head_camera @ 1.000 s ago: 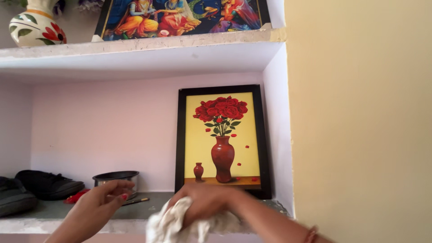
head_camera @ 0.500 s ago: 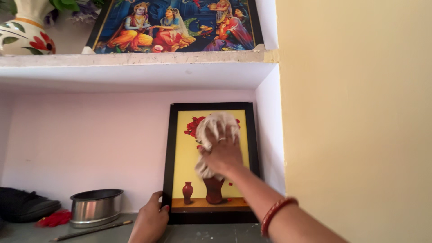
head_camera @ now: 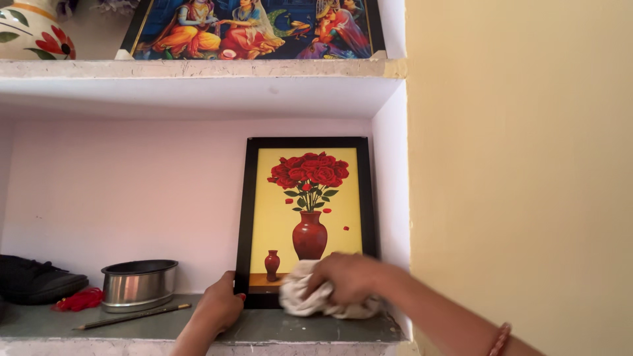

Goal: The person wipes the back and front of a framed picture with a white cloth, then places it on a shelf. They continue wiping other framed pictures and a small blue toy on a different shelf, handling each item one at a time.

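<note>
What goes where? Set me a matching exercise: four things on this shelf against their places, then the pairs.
Things:
1. cloth
2. steel pot
3. pencil
4. left hand

Places:
A. lying on the shelf in front of the pot
B. bunched under the right hand at the frame's bottom edge
C. on the frame's lower left corner
D. left of the frame, beside red thread

Pairs: 1-B, 2-D, 3-A, 4-C
</note>
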